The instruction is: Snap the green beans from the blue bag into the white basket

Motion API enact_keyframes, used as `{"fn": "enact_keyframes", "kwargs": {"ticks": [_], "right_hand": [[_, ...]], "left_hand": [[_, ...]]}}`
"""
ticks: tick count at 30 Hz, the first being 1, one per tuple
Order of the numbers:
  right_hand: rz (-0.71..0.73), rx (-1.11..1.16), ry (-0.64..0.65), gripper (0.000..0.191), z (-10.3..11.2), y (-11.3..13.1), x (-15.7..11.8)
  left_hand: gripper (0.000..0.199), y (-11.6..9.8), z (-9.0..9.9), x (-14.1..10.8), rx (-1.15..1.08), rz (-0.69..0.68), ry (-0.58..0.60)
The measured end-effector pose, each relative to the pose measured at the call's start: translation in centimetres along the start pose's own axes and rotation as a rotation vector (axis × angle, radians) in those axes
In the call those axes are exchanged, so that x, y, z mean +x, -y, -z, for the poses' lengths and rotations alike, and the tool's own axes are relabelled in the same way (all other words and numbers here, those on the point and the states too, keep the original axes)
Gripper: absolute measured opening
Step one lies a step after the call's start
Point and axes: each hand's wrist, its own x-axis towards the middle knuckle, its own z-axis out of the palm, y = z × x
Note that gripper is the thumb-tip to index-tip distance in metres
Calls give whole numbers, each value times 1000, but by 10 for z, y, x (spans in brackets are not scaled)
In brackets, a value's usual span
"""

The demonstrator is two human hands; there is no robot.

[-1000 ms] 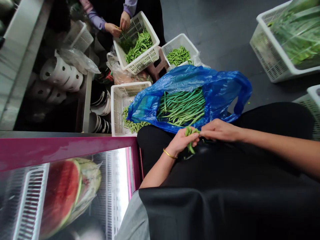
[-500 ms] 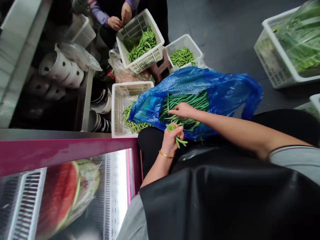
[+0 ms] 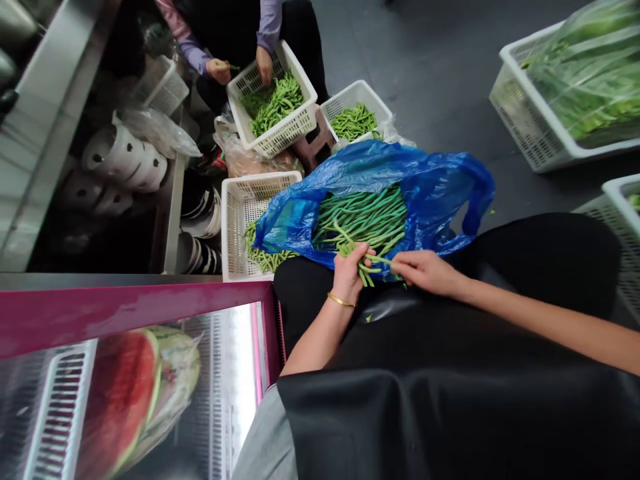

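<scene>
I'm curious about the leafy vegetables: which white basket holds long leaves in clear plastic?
The upper basket at the right edge, with wrapped leaves; the three baskets near the blue bag hold green beans.

One thin gold-toned bangle (image 3: 341,300), worn on the left wrist (image 3: 346,291); one short grey sleeve (image 3: 270,437), plain; one black apron (image 3: 450,427), smooth, softly sheened; black trousers (image 3: 555,263), worn beneath.

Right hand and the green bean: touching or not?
Touching. The head view shows the right hand's fingertips pinching the end of the long green bean.
</scene>
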Motion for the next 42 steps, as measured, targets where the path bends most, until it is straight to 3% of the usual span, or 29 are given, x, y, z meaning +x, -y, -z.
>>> {"fn": "enact_keyframes", "kwargs": {"ticks": [3,4,5,8,9,10,12,15,17,20,24,26,29,32,34,37,39,42], "right_hand": [[-114,488,-368,27,24,-4,-5],[-141,561,-373,28,33,-7,-7],[-184,570,-267,29,41,-9,-9],[-369,394,297,36,54,-8,-10],[-389,380,376,40,55,-5,-6],[-375,424,353,43,55,0,1],[-288,597,147,42,52,13,21],[-198,754,-113,35,48,26,48],[-190,743,-199,35,44,29,51],[-175,697,-291,33,31,29,30],[-14,430,-210,26,10,37,-11],[16,376,-228,22,8,40,-17],[-90,554,-345,23,18,37,-7],[-195,705,-380,30,30,30,9],[-196,718,-441,33,34,27,14],[-124,556,-519,31,33,24,13],[-121,498,-514,32,27,22,9],[-208,699,-407,41,9,22,5]], "left_hand": [[35,4,-5,-12,0,-32,22],[35,4,-4,-16,35,-22,62],[34,3,-3,-20,82,-9,116],[35,-2,1,-31,266,19,321],[36,-4,2,-34,327,26,383],[38,-6,1,-36,381,34,438],[39,-9,0,-41,461,54,523],[34,-9,2,-43,438,89,527],[33,-7,6,-40,310,82,421],[35,-2,13,-26,102,22,186],[36,2,13,-7,-43,59,-13],[38,-1,12,-6,-82,105,38],[47,-14,13,-19,-64,97,289],[49,-26,16,-30,222,116,547],[45,-29,17,-31,468,100,524],[43,-24,17,-32,636,-55,316],[42,-21,15,-37,615,-86,340],[46,-27,6,-45,360,-123,440]]}}
